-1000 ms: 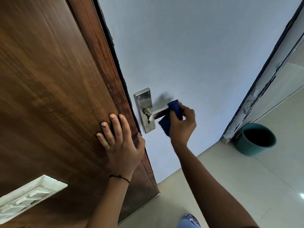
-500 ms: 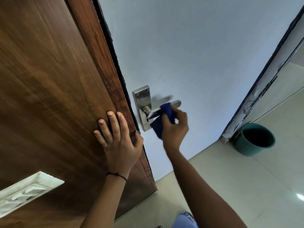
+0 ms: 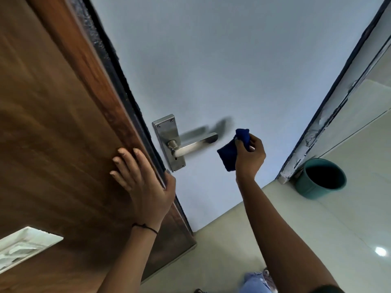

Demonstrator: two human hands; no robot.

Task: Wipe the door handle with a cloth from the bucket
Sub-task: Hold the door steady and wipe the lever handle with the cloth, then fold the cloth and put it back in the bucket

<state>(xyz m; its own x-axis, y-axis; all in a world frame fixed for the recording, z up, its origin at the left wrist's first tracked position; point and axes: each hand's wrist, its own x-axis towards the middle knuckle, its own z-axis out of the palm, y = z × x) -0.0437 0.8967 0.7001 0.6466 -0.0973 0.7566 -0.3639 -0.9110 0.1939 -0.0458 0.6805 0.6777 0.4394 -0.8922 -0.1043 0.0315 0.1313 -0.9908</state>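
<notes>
The right hand (image 3: 249,157) has its fingers (image 3: 252,142) curled closed around a folded blue cloth (image 3: 229,153), thumb pinning it from the near side, so that most of the cloth hangs out past the thumb toward the door. The cloth sits just clear of the free tip of the steel lever handle (image 3: 194,144), not touching it; the lever runs away from those fingers toward its backplate (image 3: 168,142) on the pale blue door face (image 3: 211,70).

The left hand (image 3: 143,180) lies flat and spread on the wood-grain door edge (image 3: 63,123), its thumb hooked round the corner just beside the foot of the backplate, holding nothing (it seems to be steadying the door).

Judging by this, the wiping step is in hand, at a gap between strokes. The next move would call for bringing the cloth back onto the lever, wrapping it, and running toward the backplate. The teal bucket (image 3: 319,180) stands on the floor beyond the right hand's knuckles, well apart.
</notes>
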